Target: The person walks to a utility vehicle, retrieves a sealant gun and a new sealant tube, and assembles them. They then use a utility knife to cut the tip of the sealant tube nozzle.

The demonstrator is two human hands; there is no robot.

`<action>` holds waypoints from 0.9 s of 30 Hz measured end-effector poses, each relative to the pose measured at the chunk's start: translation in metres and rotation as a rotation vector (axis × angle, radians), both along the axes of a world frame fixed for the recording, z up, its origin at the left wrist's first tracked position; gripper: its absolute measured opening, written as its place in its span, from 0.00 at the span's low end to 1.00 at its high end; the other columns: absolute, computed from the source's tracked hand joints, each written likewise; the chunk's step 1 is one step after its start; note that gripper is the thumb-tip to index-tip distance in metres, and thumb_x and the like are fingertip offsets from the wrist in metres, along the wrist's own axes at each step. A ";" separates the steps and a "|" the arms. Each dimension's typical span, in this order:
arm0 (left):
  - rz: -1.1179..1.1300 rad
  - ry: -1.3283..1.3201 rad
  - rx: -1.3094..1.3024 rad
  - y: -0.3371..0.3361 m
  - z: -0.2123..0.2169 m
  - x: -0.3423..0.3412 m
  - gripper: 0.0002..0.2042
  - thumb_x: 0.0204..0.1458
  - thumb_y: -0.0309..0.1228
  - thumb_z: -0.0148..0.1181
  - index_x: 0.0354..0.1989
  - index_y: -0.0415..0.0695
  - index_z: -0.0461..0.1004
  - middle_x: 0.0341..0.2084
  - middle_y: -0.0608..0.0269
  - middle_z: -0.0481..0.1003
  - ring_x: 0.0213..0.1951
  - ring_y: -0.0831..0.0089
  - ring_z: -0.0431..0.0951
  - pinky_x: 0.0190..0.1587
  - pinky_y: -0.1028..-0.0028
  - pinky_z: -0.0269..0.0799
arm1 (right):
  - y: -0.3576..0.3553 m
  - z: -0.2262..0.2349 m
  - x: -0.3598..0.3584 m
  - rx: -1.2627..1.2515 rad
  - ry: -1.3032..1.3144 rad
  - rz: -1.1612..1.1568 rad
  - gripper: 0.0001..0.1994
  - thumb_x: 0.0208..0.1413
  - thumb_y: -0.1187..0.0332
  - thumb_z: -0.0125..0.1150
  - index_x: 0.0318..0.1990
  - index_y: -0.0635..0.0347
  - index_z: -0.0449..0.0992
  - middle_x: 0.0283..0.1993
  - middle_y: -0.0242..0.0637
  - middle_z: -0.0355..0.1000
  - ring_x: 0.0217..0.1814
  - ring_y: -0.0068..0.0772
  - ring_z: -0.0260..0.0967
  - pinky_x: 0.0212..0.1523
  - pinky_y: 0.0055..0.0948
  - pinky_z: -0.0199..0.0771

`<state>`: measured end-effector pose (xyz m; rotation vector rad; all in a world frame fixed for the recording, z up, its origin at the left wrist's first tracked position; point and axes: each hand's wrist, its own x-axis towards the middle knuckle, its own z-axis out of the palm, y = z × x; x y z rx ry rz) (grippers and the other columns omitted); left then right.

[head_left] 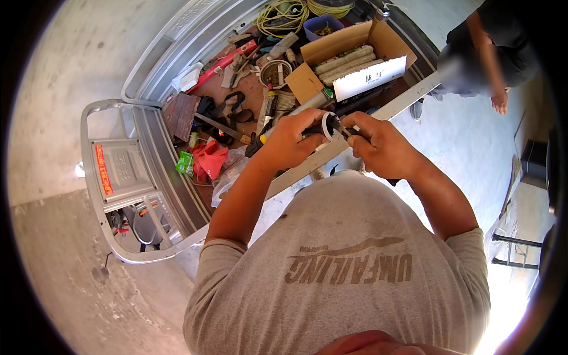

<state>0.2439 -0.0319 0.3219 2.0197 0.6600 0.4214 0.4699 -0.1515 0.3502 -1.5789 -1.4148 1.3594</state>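
My left hand (291,142) is closed round a round piece with a white rim (329,126) and a dark middle. My right hand (378,145) grips a slim dark-handled tool (362,136), its tip at that white rim; its kind is mostly hidden by my fingers. Both hands meet over the near side rail of a cargo bed. Just beyond my left hand lies a silvery tube with a green end (327,93). A black and yellow tool (255,144) rests beside my left wrist.
The metal cargo bed (171,160) holds an open cardboard box (331,44) of long pale packs, a bucket (276,72), a blue tub (322,27), yellow hose coils (283,16) and a red bag (209,160). Another person (488,56) stands at the right.
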 end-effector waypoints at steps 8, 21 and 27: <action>-0.172 -0.004 -0.161 0.009 -0.004 -0.005 0.18 0.60 0.28 0.71 0.58 0.40 0.77 0.41 0.64 0.83 0.41 0.78 0.81 0.45 0.74 0.77 | -0.001 0.007 0.003 0.017 -0.148 0.064 0.13 0.68 0.73 0.55 0.58 0.59 0.72 0.36 0.48 0.77 0.37 0.40 0.77 0.43 0.39 0.75; -0.042 -0.122 -0.001 0.017 -0.008 -0.002 0.21 0.59 0.28 0.69 0.61 0.43 0.77 0.47 0.55 0.83 0.46 0.66 0.84 0.53 0.67 0.77 | 0.001 0.000 0.018 0.218 -0.232 -0.136 0.10 0.65 0.72 0.59 0.52 0.59 0.74 0.34 0.50 0.79 0.37 0.50 0.79 0.41 0.42 0.76; 0.067 -0.086 0.117 0.009 -0.013 0.002 0.24 0.57 0.27 0.69 0.63 0.44 0.75 0.48 0.50 0.83 0.49 0.52 0.84 0.53 0.62 0.78 | 0.014 -0.003 0.002 0.172 0.207 -0.311 0.05 0.62 0.71 0.69 0.40 0.63 0.80 0.29 0.24 0.71 0.32 0.13 0.62 0.34 0.22 0.66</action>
